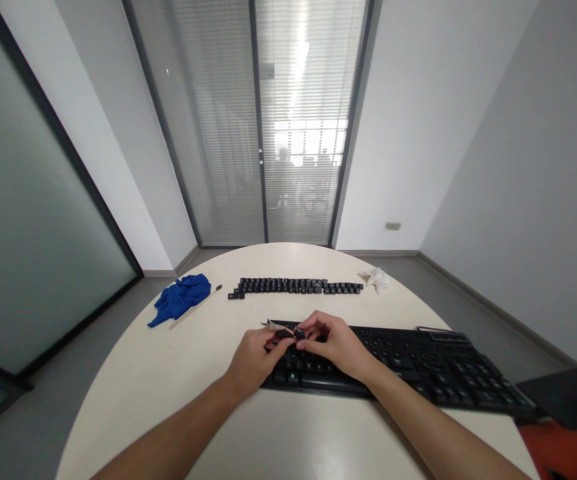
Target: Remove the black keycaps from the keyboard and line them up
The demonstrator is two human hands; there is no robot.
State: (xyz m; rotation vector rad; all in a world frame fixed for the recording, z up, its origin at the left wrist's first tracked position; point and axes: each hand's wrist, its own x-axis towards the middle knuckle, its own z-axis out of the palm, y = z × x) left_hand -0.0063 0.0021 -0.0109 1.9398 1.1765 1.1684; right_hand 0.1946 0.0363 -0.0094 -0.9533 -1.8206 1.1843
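Observation:
A black keyboard (pixel 418 363) lies on the round white table (pixel 168 373), slanting to the right. Both hands meet over its left end. My right hand (pixel 335 343) pinches a small black keycap (pixel 299 332) between thumb and fingers. My left hand (pixel 258 360) is closed on a thin light-coloured tool (pixel 273 325) whose tip points at the keycap. Several removed black keycaps (pixel 295 287) lie in rows farther back on the table.
A crumpled blue cloth (pixel 181 298) and a thin wooden stick (pixel 195 308) lie at the back left. A white crumpled tissue (pixel 377 279) sits at the back right. A dark object (pixel 568 397) is at the right edge. Glass doors with blinds stand behind.

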